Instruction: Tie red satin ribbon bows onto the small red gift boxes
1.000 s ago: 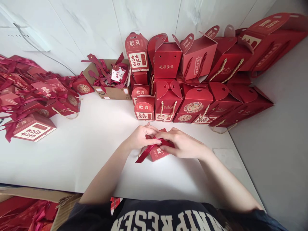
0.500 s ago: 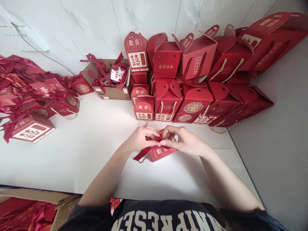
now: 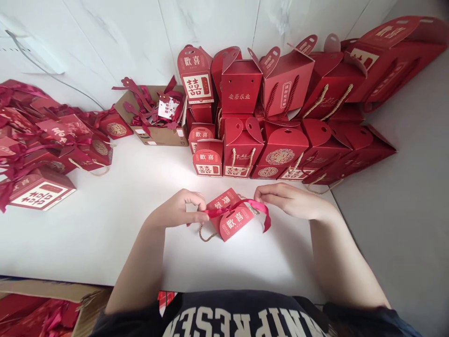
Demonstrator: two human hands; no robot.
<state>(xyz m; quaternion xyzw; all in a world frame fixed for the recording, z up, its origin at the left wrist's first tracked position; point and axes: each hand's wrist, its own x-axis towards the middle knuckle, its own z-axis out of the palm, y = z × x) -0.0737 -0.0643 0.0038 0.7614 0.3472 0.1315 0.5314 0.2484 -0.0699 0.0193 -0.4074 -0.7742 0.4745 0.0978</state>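
Note:
A small red gift box with pale lettering and a twisted cord handle sits at an angle on the white table. Across its top runs a red ribbon, crossed at the middle of the lid. My left hand pinches one ribbon end at the box's left side. On the other side my right hand has its thumb and forefinger closed on the ribbon, whose tail hangs below the fingers. Both hands are off the box itself.
Stacked red gift boxes line the wall behind. A cardboard box of ribbons and tags stands left of them. Ribbon-tied boxes are piled at far left. A grey wall borders the right; an open carton is at lower left.
My hands have moved apart from the middle of the lid, drawing the ribbon ends out to both sides. The box top now shows, with the ribbon stretched across it.

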